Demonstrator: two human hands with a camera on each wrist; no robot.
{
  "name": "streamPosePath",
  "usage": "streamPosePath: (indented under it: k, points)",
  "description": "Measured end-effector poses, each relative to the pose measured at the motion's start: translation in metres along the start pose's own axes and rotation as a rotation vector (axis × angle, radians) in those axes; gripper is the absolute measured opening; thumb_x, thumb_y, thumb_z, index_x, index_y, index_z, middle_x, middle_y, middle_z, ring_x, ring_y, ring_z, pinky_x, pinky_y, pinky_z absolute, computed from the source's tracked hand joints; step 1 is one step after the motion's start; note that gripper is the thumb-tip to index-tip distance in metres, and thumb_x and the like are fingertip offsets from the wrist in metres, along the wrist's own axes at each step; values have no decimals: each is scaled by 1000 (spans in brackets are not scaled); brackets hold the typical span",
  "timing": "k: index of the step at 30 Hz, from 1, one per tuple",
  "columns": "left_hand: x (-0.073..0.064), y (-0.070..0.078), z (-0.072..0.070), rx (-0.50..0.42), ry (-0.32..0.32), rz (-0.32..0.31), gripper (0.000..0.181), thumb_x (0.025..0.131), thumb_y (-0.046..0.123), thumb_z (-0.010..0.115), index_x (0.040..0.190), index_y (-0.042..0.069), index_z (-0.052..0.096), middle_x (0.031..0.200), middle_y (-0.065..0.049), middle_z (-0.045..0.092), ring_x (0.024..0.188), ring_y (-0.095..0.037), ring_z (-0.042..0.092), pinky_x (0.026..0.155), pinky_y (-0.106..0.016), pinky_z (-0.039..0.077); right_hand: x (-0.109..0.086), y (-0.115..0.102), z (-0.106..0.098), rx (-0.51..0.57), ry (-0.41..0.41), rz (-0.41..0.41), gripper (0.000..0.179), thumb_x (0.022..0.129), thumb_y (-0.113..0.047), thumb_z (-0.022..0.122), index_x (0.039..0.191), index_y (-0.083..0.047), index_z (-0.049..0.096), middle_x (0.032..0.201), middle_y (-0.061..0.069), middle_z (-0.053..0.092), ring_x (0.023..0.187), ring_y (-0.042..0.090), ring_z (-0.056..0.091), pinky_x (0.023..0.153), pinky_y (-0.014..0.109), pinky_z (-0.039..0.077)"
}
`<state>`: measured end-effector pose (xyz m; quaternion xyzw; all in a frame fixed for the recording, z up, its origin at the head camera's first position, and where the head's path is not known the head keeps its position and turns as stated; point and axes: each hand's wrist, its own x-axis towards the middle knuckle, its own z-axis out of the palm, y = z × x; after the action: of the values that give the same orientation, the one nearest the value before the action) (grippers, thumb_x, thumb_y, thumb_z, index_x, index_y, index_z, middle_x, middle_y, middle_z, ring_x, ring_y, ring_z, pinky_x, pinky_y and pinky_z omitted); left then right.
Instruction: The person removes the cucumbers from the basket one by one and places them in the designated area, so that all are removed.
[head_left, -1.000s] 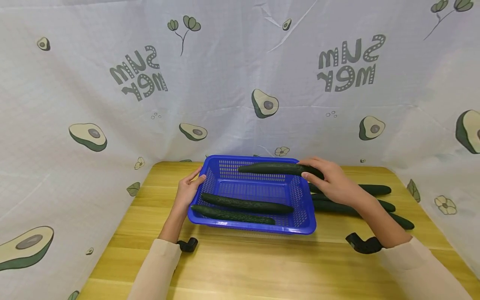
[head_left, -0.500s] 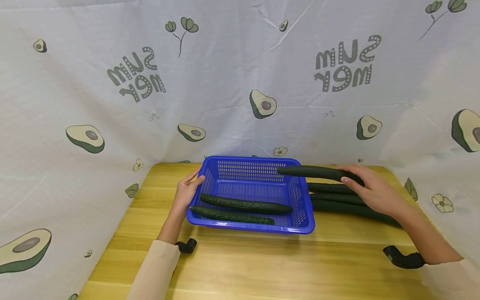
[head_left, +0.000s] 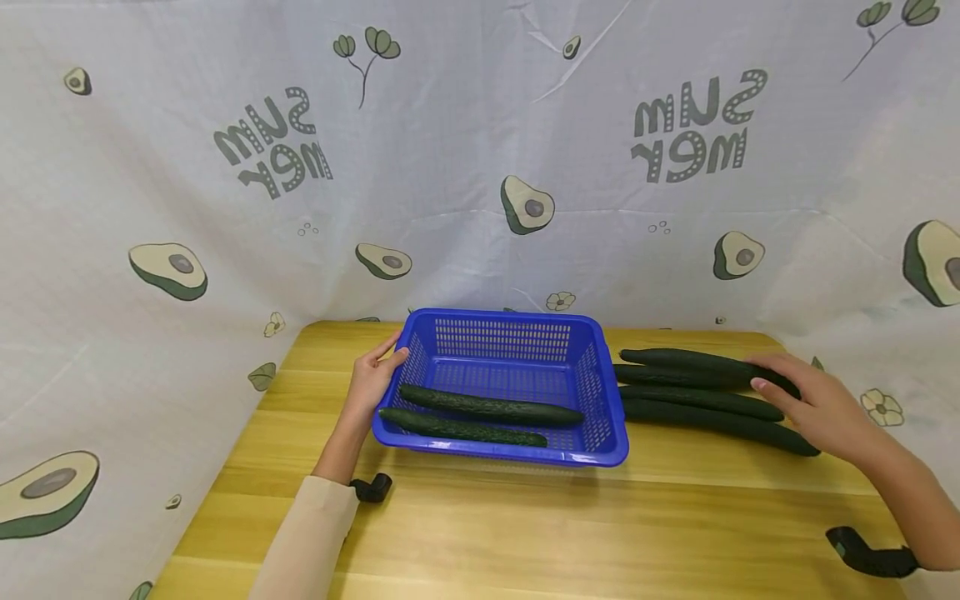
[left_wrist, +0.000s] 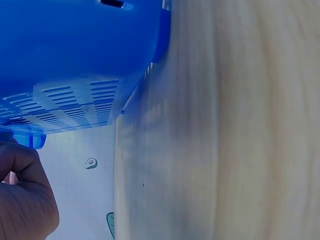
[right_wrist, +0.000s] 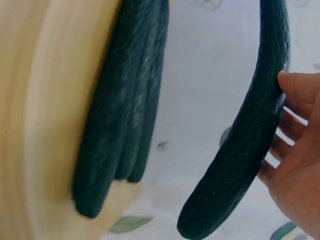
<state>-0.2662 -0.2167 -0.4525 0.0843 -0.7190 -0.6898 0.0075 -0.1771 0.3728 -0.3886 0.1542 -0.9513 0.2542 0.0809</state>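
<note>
On the wooden table (head_left: 525, 525), as the head view shows, stands a blue basket (head_left: 495, 375) with slotted walls. Two cucumbers lie lengthwise in its near half: a rear cucumber (head_left: 491, 406) and a front cucumber (head_left: 462, 428). The left hand (head_left: 371, 379) grips the basket's left side, thumb over the rim, the other fingers mostly out of sight. To the right of the basket, the right hand (head_left: 828, 408) holds a cucumber (head_left: 693, 358) near its right end, thumb on the near side. Three more cucumbers (head_left: 723, 426) lie side by side beneath and in front of it, their left ends hidden by the basket; the held one and the hand partly cover the rearmost.

From the left wrist, the basket's outer wall fills the upper left, its contents out of sight. The left hand is cut off by the frame, fingers bent at the rim, their tips hard to make out.

From the right wrist, thumb and fingers close round the held cucumber, whose upper end runs out of frame. A gap separates its visible length from the three others, which look blurred, their far ends cut off.
</note>
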Motion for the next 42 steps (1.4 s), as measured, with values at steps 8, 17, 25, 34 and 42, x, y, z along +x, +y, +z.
streamPosePath:
  k: [8, 17, 25, 34, 42]
  points:
    - [-1, -3, -2, 2, 2, -4, 51, 100, 33, 70, 149, 30, 56, 119, -25, 73, 95, -36, 77, 67, -31, 64, -17, 28, 13, -14, -83, 74, 45, 110, -20, 49, 146, 8, 45, 142, 44, 42, 118, 70, 42, 88, 76, 35]
    - [-1, -1, -2, 3, 3, -7, 50, 100, 34, 70, 148, 31, 58, 117, -23, 75, 94, -34, 77, 67, -30, 64, -19, 28, 44, -21, -97, -12, 37, 107, -15, 57, 137, 6, 56, 135, 39, 54, 120, 62, 47, 88, 69, 41]
    - [0, -2, -1, -8, 9, 9, 50, 99, 33, 71, 148, 29, 58, 113, -22, 76, 89, -30, 78, 66, -31, 64, -18, 20, 62, -60, -160, -24, 36, 105, -14, 59, 134, 6, 59, 132, 32, 59, 118, 56, 53, 85, 69, 47]
    - [0, -2, 0, -3, 5, 28, 52, 100, 33, 70, 150, 28, 56, 114, -24, 75, 91, -34, 77, 67, -32, 64, -17, 29, 72, -96, -146, -69, 33, 101, -12, 65, 131, 2, 64, 128, 26, 62, 113, 51, 57, 83, 66, 48]
    - [0, -2, 0, 1, 0, 25, 54, 100, 32, 69, 152, 26, 54, 116, -25, 74, 93, -37, 77, 67, -31, 64, -18, 33, 79, -161, -46, -177, 33, 89, -9, 78, 121, -6, 71, 118, 13, 67, 101, 37, 60, 77, 53, 51]
